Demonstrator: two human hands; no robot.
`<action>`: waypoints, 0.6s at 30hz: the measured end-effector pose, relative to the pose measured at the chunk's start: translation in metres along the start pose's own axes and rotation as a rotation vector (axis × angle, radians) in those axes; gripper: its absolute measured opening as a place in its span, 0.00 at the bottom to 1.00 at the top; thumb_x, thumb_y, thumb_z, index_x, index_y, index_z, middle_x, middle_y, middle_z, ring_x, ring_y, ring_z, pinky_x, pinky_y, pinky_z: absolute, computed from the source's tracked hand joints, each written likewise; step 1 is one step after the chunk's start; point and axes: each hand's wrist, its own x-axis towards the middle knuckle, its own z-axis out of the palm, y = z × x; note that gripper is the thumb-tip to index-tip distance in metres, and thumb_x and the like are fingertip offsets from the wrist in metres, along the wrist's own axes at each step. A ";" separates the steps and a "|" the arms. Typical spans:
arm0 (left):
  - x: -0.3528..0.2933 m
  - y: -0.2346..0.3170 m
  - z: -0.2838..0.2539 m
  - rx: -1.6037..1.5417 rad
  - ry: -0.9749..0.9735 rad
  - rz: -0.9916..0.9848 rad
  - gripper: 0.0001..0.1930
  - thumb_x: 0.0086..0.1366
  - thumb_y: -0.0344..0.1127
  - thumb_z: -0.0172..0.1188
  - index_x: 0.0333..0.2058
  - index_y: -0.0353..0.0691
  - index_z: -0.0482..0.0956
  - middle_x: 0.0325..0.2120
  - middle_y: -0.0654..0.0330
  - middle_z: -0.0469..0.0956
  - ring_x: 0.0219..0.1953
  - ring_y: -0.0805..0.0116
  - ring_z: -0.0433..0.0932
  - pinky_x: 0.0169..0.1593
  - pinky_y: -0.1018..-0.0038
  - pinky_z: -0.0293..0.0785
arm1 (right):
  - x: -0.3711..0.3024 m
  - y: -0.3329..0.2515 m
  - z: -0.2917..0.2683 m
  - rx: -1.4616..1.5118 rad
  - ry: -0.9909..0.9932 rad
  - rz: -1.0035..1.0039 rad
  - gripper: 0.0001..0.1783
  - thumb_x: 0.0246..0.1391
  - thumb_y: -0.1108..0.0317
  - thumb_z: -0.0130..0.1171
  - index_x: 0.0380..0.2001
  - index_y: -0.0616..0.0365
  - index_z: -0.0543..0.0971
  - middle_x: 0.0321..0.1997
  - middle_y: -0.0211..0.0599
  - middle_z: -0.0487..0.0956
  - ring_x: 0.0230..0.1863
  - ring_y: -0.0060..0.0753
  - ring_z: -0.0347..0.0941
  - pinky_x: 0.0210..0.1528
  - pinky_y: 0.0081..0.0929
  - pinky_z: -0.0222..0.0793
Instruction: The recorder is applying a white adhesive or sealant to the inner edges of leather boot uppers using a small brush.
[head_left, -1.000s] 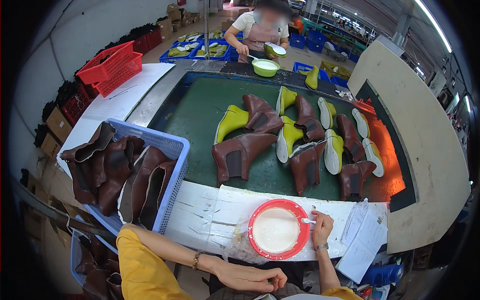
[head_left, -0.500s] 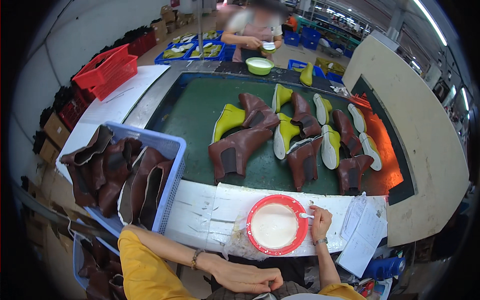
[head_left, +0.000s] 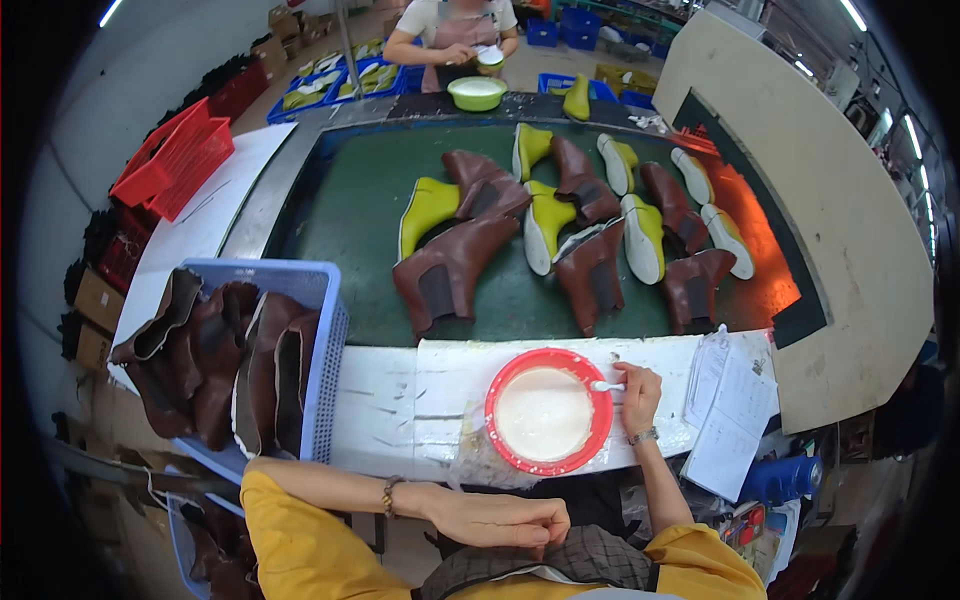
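Observation:
My right hand (head_left: 637, 402) is closed around the white handle of a small tool, probably a brush (head_left: 605, 386), at the right rim of a red bowl (head_left: 491, 408). The tool's far end is not clear. Creamy white liquid (head_left: 545, 415) fills much of the bowl. My left hand (head_left: 505, 515) is held low in front of my body, left of and nearer than the bowl. Its fingers are curled together and nothing shows in them. Beyond the bowl, brown ankle boot uppers (head_left: 460, 270) and yellow-green wedge forms with pale soles (head_left: 645, 240) lie on a green conveyor belt (head_left: 355, 200).
At left stands a blue basket (head_left: 335, 340) of brown uppers. Papers (head_left: 735, 420) and a blue bottle (head_left: 780, 480) are at right. A beige machine housing (head_left: 790, 200) covers the glowing belt end. Opposite, a person (head_left: 465, 40) works behind a green bowl (head_left: 477, 93). Red baskets (head_left: 185, 165) sit far left.
The whole view has tilted and shifted, so the belt and bowl appear higher. Both my hands keep much the same pose, the right one still at the bowl's rim.

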 end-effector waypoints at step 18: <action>-0.016 0.017 -0.046 0.706 0.422 0.121 0.11 0.76 0.45 0.54 0.44 0.43 0.73 0.35 0.52 0.80 0.38 0.50 0.82 0.40 0.59 0.76 | 0.347 -0.083 0.203 -0.448 -0.358 -0.699 0.11 0.52 0.76 0.60 0.39 0.48 0.81 0.39 0.36 0.79 0.45 0.48 0.78 0.45 0.45 0.75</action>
